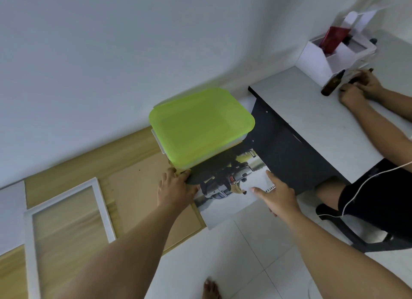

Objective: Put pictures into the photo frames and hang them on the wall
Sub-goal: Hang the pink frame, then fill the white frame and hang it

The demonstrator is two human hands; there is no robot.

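Picture [231, 187] lies flat on the floor, its far end tucked under the green-lidded box [200, 124], which sits on it like a weight, probably to keep the print from curling.

Left hand [176, 187] is at the picture's left edge, right by the box corner. Fingers curl over the edge, so it looks like a pinch on the paper, but the blur means I can't rule out that it's just pressing. Right hand [278, 194] is spread open, fingers flat on the picture's near-right corner, gripping nothing. My read: it pins the sheet while the left works it out from under the box.

White frame [66, 211] lies flat on the floor to the left, well apart from the picture. It's empty, wood showing through. Brown backing board [138, 187] is between frame and picture, with the picture's left edge overlapping it.

Nothing framed or hung yet; early in the task.

Second person sits at the tabletop [312, 111] on the right, hands near a brown bottle [332, 84]. Not involved.
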